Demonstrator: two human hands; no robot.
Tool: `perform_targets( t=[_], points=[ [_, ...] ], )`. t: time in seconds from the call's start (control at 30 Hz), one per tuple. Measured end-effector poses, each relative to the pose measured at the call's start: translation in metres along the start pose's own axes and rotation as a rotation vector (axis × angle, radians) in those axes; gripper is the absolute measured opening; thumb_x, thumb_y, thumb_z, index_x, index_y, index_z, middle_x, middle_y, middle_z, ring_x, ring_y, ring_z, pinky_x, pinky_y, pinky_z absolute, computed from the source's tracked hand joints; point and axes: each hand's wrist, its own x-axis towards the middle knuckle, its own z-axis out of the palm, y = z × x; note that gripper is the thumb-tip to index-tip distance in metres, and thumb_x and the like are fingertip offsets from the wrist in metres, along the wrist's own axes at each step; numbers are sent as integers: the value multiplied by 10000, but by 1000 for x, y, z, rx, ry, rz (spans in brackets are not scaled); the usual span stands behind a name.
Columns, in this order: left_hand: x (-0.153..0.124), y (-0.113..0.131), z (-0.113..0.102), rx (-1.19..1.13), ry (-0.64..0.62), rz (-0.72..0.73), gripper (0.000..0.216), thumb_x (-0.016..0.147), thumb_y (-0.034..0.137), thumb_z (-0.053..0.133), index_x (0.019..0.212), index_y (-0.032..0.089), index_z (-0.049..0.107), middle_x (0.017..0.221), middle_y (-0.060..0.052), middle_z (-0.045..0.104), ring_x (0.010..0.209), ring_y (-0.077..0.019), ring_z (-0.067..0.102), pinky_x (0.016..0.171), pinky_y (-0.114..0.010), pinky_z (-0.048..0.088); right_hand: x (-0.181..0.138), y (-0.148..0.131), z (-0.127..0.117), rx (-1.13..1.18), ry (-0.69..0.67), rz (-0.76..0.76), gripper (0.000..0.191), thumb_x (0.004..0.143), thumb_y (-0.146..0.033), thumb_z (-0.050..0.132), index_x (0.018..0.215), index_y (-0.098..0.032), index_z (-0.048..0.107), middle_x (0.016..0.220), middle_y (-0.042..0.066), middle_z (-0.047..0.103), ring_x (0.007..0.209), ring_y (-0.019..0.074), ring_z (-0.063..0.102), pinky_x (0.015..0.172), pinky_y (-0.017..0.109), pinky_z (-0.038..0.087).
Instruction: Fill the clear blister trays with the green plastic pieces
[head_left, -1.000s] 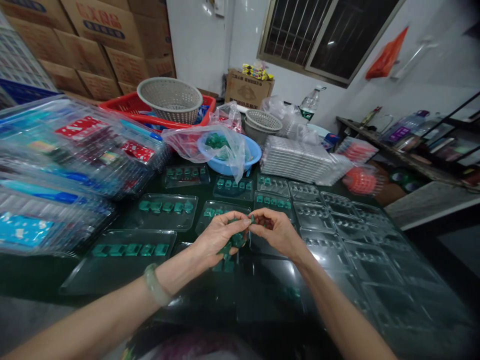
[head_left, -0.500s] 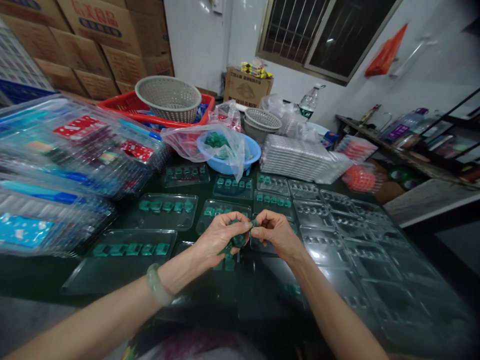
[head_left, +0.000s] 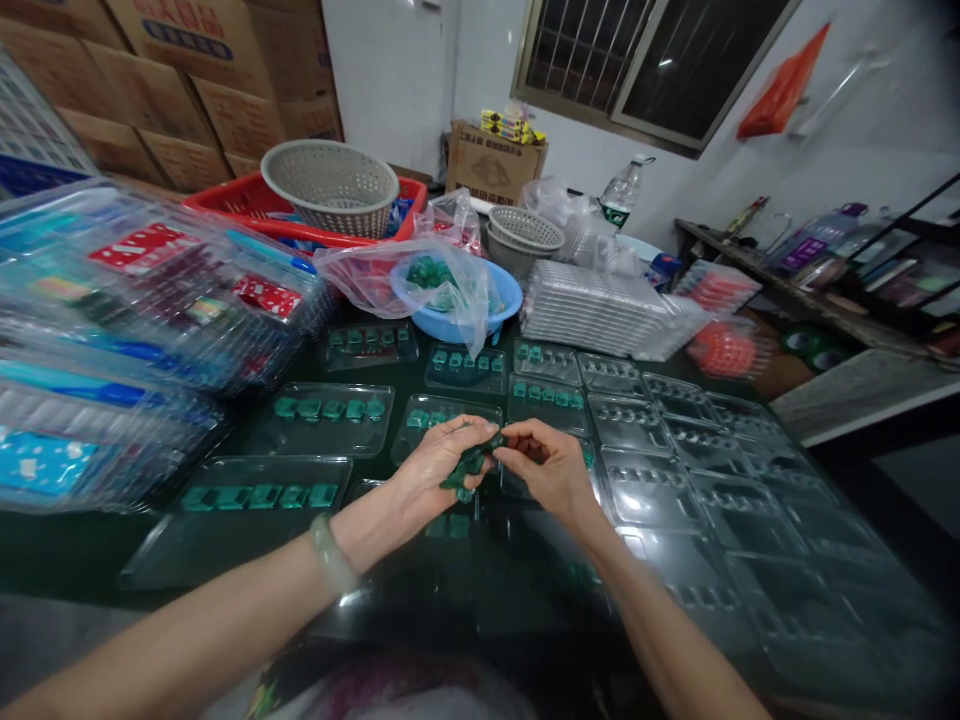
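My left hand [head_left: 433,462] is cupped shut on a small bunch of green plastic pieces [head_left: 469,463], above the middle of the dark table. My right hand [head_left: 546,466] meets it fingertip to fingertip and pinches one green piece at the bunch's right edge. Below both hands lie clear blister trays [head_left: 322,418], some with a row of green pieces set in their pockets. A tray with green pieces [head_left: 448,524] sits partly hidden right under my left wrist. A pale bangle [head_left: 331,556] is on my left wrist.
Empty clear trays [head_left: 679,474] cover the table's right half. A stack of trays [head_left: 600,312] and a blue bowl of green pieces in a plastic bag [head_left: 448,290] stand behind. Packed blister packs [head_left: 127,310] pile up at left. Baskets [head_left: 330,185] and cardboard boxes [head_left: 172,70] sit beyond.
Both hands have stayed together over the same spot. The view has tilted slightly, and my right fingers have shifted on the green pieces held in my left hand.
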Motion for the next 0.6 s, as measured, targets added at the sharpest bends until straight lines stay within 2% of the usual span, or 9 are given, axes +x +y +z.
perform_targets(
  t=[0.17,0.27,0.37,0.43,0.5,0.6],
  points=[
    [-3,15,8,-77,-33,-101,122,622,160,654,672,134,545,629,-1,507,477,-59,464,360,-155,279,3,1,-1,107,-30,56,174,708,-323,618,807,-181,633,679,5,605,541,106,529,492,223,441],
    [9,16,3,-115,-31,-138,112,660,184,635,715,123,559,660,-16,519,467,-49,444,350,-152,275,21,12,-14,75,7,54,222,699,-347,622,830,-168,634,659,11,616,525,114,541,479,227,443],
    [22,12,-10,-186,-18,-198,174,680,236,646,772,126,547,692,-14,515,471,-44,444,331,-139,253,62,40,-43,-131,129,45,313,705,-387,593,893,-139,633,619,27,626,511,137,559,472,245,444],
    [26,9,-20,-215,-8,-229,215,680,272,655,795,137,534,707,-12,513,486,-51,461,328,-134,256,99,63,-65,-419,228,32,338,723,-395,547,906,-127,642,635,43,644,549,157,579,513,263,454],
    [25,8,-28,-219,5,-270,237,681,303,656,794,143,523,709,-14,512,493,-57,468,328,-134,261,135,85,-83,-520,254,41,318,707,-354,550,883,-113,659,677,67,662,621,183,598,574,284,459],
    [20,10,-35,-195,32,-313,246,687,335,646,773,147,514,693,-12,505,484,-61,463,328,-137,259,176,110,-95,-633,244,66,258,675,-300,572,841,-136,681,743,70,677,715,198,605,648,285,449]
  ],
)
